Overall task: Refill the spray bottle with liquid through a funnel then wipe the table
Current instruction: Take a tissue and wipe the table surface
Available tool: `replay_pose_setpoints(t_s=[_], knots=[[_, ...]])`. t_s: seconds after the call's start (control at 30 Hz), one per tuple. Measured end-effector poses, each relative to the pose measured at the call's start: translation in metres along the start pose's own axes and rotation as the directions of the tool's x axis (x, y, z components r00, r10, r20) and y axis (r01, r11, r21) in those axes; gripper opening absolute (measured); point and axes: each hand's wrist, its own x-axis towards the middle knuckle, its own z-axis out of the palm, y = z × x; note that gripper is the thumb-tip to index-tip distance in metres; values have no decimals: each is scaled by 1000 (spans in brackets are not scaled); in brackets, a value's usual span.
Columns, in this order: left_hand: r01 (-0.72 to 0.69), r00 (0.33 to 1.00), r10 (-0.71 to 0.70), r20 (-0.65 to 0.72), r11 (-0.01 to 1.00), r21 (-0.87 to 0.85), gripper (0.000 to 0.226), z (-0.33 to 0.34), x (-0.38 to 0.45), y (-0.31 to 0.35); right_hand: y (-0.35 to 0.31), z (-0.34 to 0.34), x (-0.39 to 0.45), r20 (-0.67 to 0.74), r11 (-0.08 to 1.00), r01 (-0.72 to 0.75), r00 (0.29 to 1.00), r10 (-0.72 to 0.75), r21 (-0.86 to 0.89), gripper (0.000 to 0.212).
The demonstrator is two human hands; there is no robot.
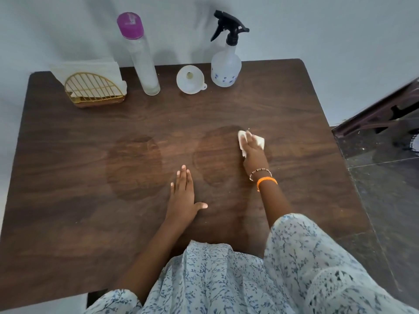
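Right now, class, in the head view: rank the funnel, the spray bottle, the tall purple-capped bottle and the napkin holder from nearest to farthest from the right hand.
From the right hand, which presses a tissue to the table:
1. Funnel and spray bottle, at the back, too close to call.
2. Tall purple-capped bottle, back, left of the funnel.
3. Napkin holder, back left corner.

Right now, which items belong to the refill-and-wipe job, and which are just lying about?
In the job:
spray bottle
funnel
tall bottle with purple cap
tissue under the right hand
table
napkin holder, likely the tissue's source

Lying about:
dark furniture on the floor, at right

Left hand rests flat on the table.
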Motion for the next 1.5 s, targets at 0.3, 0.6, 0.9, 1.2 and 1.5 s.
replay_pose_setpoints(t_s=[0.3,0.6,0.9,1.2,1.5], knots=[[-9,1000,9,-8,1000,24,104,-1,-2,0,-55,49,-97,145,971,235,960,-238,37,69],[-35,999,33,-20,997,-68,93,1,1,32,-16,7,-82,169,971,89,984,-52,-222,58],[-231,969,244,-26,874,-428,61,3,8,108,9,-60,-66,136,116,-222,854,502,968,27],[-263,947,319,40,840,-474,31,38,66,249,135,-140,-53,181,-123,-135,805,565,983,35],[-120,957,242,163,836,-535,24,125,168,434,322,-197,13,265,-252,-139,765,587,958,34]])
